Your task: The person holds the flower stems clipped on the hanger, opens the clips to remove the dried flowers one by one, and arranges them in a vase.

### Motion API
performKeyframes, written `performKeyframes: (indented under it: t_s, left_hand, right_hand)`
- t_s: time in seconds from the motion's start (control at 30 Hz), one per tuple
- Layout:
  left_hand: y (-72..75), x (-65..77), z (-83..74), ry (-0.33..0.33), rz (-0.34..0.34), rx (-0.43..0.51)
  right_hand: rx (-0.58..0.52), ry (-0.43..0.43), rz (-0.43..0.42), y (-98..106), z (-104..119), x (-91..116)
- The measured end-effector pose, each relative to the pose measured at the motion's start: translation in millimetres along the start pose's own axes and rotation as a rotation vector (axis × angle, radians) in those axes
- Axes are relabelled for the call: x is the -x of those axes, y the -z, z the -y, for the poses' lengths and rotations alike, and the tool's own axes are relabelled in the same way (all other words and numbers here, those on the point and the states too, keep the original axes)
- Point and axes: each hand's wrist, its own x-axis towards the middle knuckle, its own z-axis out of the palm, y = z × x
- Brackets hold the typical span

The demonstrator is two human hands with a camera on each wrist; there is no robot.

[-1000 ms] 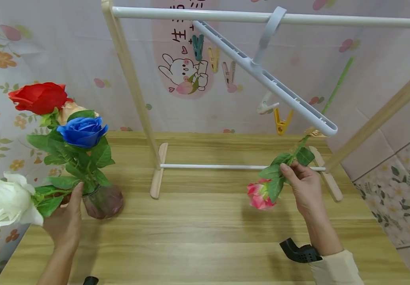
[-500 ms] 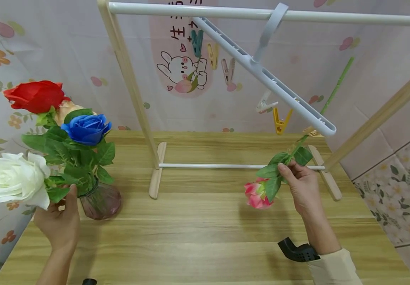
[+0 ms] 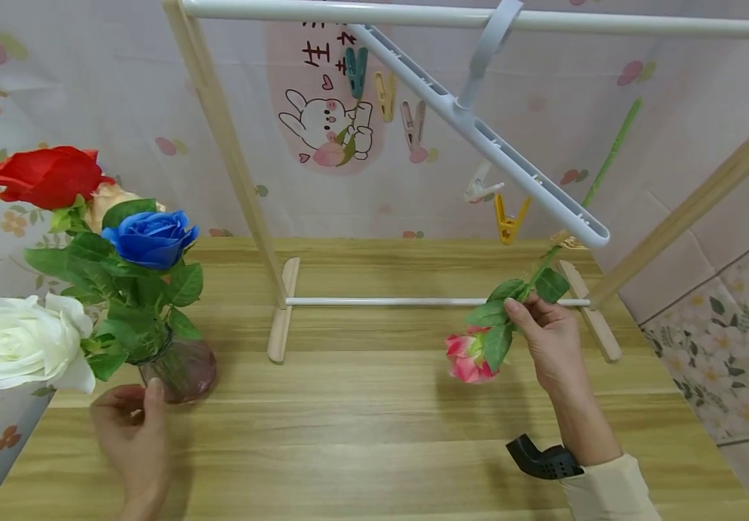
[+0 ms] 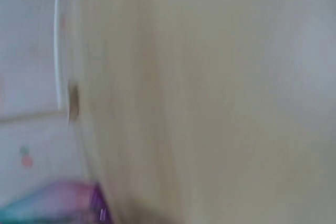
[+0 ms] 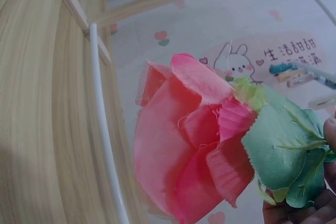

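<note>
My right hand (image 3: 553, 344) pinches the stem of a pink rose (image 3: 470, 356) just behind its leaves; the bloom hangs low and the green stem runs up to the right. In the right wrist view the rose's petals (image 5: 194, 145) fill the middle. At the left, my left hand (image 3: 133, 430) is below a white rose (image 3: 22, 344), fingers loosely curled, holding nothing. Beside it stands a purplish glass vase (image 3: 185, 373) with red (image 3: 48, 177), beige and blue roses (image 3: 150, 239). The white rose leans out leftward from the bunch. The left wrist view is blurred, with the vase (image 4: 79, 203) at its lower corner.
A wood-and-white rack spans the back, with a lower bar (image 3: 387, 302). From its top bar (image 3: 348, 12) hangs a grey-white hanger (image 3: 478, 130) bearing several clothes pegs, including a yellow one (image 3: 509, 221). A printed curtain and a wooden tabletop (image 3: 348, 434) surround it.
My left hand held the white rose's stem by the vase; it has let go and dropped lower. The white rose rose a little, then settled slightly. My right hand hardly moved.
</note>
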Motion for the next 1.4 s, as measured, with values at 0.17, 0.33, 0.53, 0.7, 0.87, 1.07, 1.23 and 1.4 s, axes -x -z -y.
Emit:
performKeyframes:
  t_s: [0.17, 0.33, 0.53, 0.7, 0.87, 1.07, 1.23, 1.4]
  left_hand:
    - [-28.7, 33.2, -10.9, -0.241, 0.359, -0.055]
    - [-95.1, 44.9, -63.4, -0.426, 0.692, 0.126]
    - [-185.3, 74.3, -141.5, -0.532, 1.009, 0.326]
    - [-237.4, 101.3, -175.3, -0.498, 1.135, 0.338]
    - [-267.4, 121.7, -189.7, -0.402, 1.160, 0.342]
    - [-288.1, 137.9, -200.4, -0.334, 1.085, 0.316]
    - [-299.7, 149.5, -203.2, -0.363, 0.989, 0.253]
    - [-303.5, 155.3, -202.1, -0.446, 0.928, 0.222]
  right_hand:
    - [0.016, 0.012, 0.014, 2, 4, 4]
    - [0.055, 0.036, 0.034, 5, 8, 12]
    - [0.106, 0.075, 0.055, 6, 9, 20]
    - [0.140, 0.104, 0.061, 11, 10, 24]
    - [0.205, 0.141, 0.030, 16, 14, 26]
    - [0.422, 0.220, -0.039, 12, 16, 25]
    - [0.580, 0.295, -0.100, 8, 13, 27]
    - [0.627, 0.341, -0.125, 9, 13, 30]
